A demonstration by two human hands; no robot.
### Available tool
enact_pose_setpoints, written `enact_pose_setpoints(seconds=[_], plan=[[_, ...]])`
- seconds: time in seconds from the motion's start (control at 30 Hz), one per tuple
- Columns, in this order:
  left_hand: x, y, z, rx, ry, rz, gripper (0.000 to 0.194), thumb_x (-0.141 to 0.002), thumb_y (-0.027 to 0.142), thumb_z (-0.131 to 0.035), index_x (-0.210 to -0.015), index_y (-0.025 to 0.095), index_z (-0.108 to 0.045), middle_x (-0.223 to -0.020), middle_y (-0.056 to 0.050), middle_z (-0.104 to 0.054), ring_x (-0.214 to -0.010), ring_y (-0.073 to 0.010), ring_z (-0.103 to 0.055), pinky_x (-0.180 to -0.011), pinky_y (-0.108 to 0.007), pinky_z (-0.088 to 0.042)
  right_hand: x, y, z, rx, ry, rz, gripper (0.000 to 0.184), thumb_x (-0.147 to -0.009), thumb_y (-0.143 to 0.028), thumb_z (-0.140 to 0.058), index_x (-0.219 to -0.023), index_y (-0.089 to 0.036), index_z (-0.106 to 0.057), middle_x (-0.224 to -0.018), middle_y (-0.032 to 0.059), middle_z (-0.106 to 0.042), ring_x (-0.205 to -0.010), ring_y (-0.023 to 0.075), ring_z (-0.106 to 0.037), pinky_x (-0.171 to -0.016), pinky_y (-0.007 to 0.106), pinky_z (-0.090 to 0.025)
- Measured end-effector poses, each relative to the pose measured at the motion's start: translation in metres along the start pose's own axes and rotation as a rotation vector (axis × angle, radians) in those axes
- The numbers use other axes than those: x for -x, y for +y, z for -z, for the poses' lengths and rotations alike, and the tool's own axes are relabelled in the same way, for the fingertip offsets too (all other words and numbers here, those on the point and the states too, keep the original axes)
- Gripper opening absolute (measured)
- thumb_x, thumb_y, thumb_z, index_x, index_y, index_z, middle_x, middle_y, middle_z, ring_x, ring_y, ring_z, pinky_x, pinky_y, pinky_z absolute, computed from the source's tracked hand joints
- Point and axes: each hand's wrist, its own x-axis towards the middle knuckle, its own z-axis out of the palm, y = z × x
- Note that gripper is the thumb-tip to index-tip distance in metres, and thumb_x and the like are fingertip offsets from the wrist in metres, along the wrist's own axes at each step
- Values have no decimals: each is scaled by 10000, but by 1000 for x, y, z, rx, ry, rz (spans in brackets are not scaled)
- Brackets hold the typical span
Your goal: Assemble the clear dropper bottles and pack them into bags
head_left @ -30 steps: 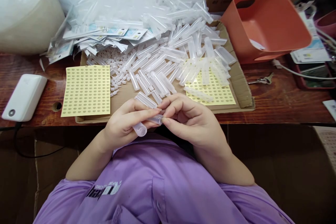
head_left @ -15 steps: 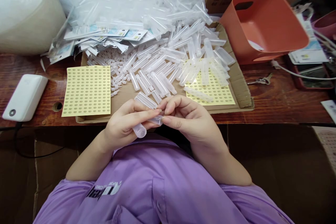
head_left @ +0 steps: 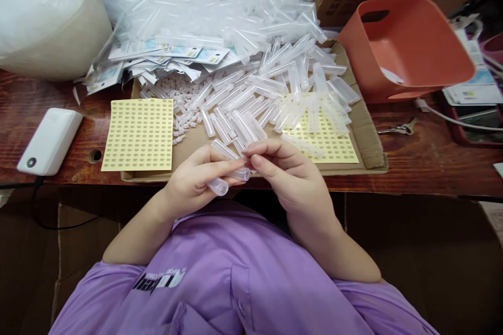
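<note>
By the table (head_left: pixel 432 159) edge, left hand (head_left: pixel 194 175) grips tubes (head_left: pixel 219 187), likely light, stiff, slick, best held mid-length; right hand (head_left: pixel 288 175) curls, its hold unclear.

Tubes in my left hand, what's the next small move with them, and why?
I'd probably tilt the tube nearest your right hand to inspect its end. The neighbouring tube, nearer your body, appears to show a small dark mark on its end; on this one I can't tell. Your left hand grips both.
</note>
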Motion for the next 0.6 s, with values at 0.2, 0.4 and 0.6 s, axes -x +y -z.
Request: enact_pose_setpoints(seconds=[0.2, 0.4, 0.6], plan=[[-1, -2, 2, -121, -21, -16, 426, -901, 175, -647, -1321, 232, -597, -922, -37, -637, -848, -120, -640, -750, -219, -571, 6, -17, 1, 602, -72, 417, 125, -832, -154, -693, -892, -264, -696, -1011, 33, -639, -989, 166, -623, -930, 352, -533], [0, -2, 2, -210, -17, -68, 483, -908, 131, -616, -1374, 229, -534, -946, -37, -656, -837, -132, -633, -754, -252, -568, 3, -15, 4, 736, -187, 609, 163, -834, -155, -693, -925, -291, -696, -1073, 44, -619, -1028, 185, -610, -932, 378, -528], [2, -3, 1, -249, 0, -90, 362, -910, 146, -618, -1271, 144, -598, -927, -57, -648, -822, -139, -615, -737, -257, -556, 2, -8, 4, 815, -164, 715, 173, -792, -177, -748, -904, -299, -698, -1082, 31, -615, -1048, 192, -581, -978, 395, -474]])
